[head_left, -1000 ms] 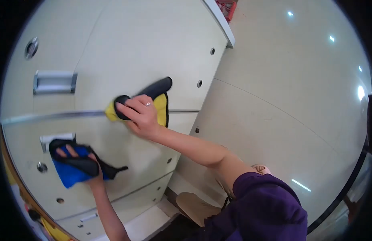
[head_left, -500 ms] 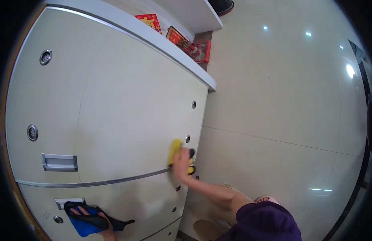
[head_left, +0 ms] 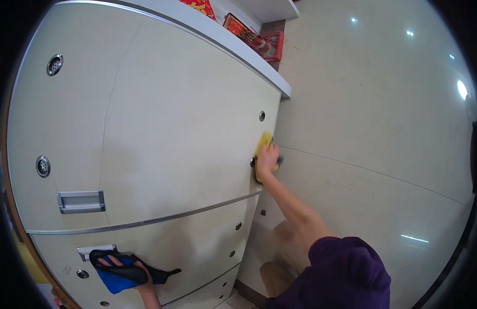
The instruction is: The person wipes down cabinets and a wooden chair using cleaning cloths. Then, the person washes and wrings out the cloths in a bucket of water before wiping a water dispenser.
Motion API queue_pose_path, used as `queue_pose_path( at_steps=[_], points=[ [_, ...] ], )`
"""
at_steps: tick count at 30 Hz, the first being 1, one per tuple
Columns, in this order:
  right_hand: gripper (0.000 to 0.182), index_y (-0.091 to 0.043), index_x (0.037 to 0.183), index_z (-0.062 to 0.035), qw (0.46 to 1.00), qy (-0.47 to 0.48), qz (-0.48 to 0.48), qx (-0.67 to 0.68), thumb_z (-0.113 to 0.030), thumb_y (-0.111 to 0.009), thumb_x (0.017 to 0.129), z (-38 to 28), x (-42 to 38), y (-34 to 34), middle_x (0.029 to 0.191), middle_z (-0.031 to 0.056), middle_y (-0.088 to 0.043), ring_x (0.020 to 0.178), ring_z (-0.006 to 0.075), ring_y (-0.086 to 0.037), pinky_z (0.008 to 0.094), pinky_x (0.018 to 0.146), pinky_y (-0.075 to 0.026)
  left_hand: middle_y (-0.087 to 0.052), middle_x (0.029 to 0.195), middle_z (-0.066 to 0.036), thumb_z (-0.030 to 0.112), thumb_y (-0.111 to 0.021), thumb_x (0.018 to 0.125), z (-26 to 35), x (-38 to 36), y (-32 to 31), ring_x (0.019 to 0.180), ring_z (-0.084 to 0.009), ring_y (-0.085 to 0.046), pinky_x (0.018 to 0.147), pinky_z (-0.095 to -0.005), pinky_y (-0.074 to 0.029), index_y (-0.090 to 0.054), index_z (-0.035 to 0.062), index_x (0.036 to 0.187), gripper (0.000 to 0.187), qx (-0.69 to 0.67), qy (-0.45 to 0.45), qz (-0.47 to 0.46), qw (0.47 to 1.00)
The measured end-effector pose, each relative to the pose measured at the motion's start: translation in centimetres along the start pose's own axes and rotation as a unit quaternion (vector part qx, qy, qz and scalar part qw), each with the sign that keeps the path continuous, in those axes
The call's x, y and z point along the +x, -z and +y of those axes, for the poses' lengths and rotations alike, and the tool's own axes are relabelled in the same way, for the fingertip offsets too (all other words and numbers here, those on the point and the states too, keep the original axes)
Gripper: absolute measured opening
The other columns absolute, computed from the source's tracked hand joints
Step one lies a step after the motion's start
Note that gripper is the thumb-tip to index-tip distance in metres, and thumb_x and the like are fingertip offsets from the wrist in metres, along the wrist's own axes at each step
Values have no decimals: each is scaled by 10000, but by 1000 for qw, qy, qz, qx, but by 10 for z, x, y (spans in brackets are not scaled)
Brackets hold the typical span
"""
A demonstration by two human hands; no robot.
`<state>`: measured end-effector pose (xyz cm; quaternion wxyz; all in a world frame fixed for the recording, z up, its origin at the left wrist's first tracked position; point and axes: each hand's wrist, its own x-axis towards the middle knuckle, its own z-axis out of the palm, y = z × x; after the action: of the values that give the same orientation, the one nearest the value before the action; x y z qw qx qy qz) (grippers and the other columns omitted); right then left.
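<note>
My right hand point(head_left: 268, 158) grips a yellow cloth point(head_left: 264, 140) with dark parts, blurred by motion. It presses against the outer edge of the large cream cabinet door point(head_left: 171, 118), beside a small round metal vent point(head_left: 252, 162). Lower left, my left hand point(head_left: 140, 275) holds a blue cloth point(head_left: 115, 279) with black edging. Some fingers show through a fold of it, and a black corner trails to the right. This cloth lies on the lower cabinet panel point(head_left: 187, 232), just below a recessed handle point(head_left: 97, 251).
Another recessed handle point(head_left: 81, 202) and round vents point(head_left: 54, 65) sit on the large door. A white ledge point(head_left: 223, 46) runs along its top, with red decorated items point(head_left: 254, 38) behind it. Glossy floor tiles point(head_left: 362, 123) spread to the right. A purple sleeve point(head_left: 346, 268) is at lower right.
My right hand has moved the yellow cloth up and right along the door's edge, to beside the vent. My left hand stays near the lower handle. The whole view has shifted slightly.
</note>
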<state>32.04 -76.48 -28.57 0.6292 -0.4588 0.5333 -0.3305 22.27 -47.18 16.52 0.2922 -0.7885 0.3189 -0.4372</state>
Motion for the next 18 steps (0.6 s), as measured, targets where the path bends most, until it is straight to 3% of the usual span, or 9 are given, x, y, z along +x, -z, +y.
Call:
queue_pose_path(
  at_steps=[1, 3, 6, 8, 10, 13, 16, 18],
  points=[
    [321, -602, 1038, 55, 997, 9, -43, -63, -230, -547, 901, 27, -19, 5, 1082, 202, -557, 994, 369, -536, 451, 866, -430, -221, 1548, -257, 378, -454, 972, 0, 2, -1, 1423, -458, -210, 1140, -564, -184, -298, -10, 1476, 654, 3, -2, 2, 1000],
    [301, -616, 1080, 31, 996, 33, -80, 34, -202, -597, 892, 19, -68, 20, 1109, 199, -545, 1007, 346, -537, 415, 888, -432, -208, 1543, -276, 436, -430, 984, -1, 2, -1, 1423, -480, -185, 1128, -594, -182, -285, -19, 1476, 686, 6, -6, 1, 1000],
    [315, -625, 1116, 19, 957, 236, -112, 127, -122, -646, 835, -86, -81, 22, 1099, 151, -564, 1038, 297, -529, 386, 898, -428, -213, 1550, -258, 375, -456, 974, 0, -2, -4, 1427, -447, -212, 1145, -558, -176, -282, 0, 1487, 659, 5, 6, 8, 1000],
    [320, -633, 1071, 30, 891, 383, -148, 194, -69, -698, 774, -163, -53, 12, 1093, 155, -574, 1019, 324, -527, 398, 881, -438, -210, 1551, -257, 382, -457, 975, 3, -3, -8, 1428, -447, -206, 1145, -561, -173, -277, 1, 1489, 664, 2, 10, 14, 1000],
    [330, -630, 1043, 20, 858, 455, -105, 216, -66, -700, 732, -232, -10, -2, 1087, 160, -579, 982, 347, -540, 435, 871, -440, -206, 1552, -256, 389, -458, 976, 6, -4, -9, 1430, -447, -200, 1145, -565, -169, -273, 2, 1490, 670, -3, 12, 18, 1000],
    [344, -624, 1088, 10, 876, 431, 10, 216, -82, -682, 762, -264, 83, -40, 1112, 198, -575, 1025, 361, -529, 424, 902, -433, -201, 1554, -255, 400, -460, 977, 8, -4, -7, 1432, -448, -191, 1145, -570, -164, -266, 4, 1493, 678, -12, 19, 18, 1000],
    [387, -618, 1151, 5, 894, 422, 80, 126, -84, -629, 774, -212, 152, -54, 1176, 140, -585, 1111, 333, -500, 401, 964, -412, -196, 1555, -253, 411, -462, 979, 4, -2, -10, 1434, -448, -181, 1144, -576, -159, -260, 6, 1495, 687, -23, 27, 22, 999],
    [391, -605, 1190, 7, 920, 355, 96, 138, -145, -622, 830, -164, 158, -62, 1208, 145, -571, 1141, 337, -495, 394, 1013, -388, -192, 1557, -252, 438, -450, 981, -34, -13, -27, 1438, -445, -171, 1143, -585, -153, -255, 7, 1496, 699, 35, -35, 41, 998]
  ],
)
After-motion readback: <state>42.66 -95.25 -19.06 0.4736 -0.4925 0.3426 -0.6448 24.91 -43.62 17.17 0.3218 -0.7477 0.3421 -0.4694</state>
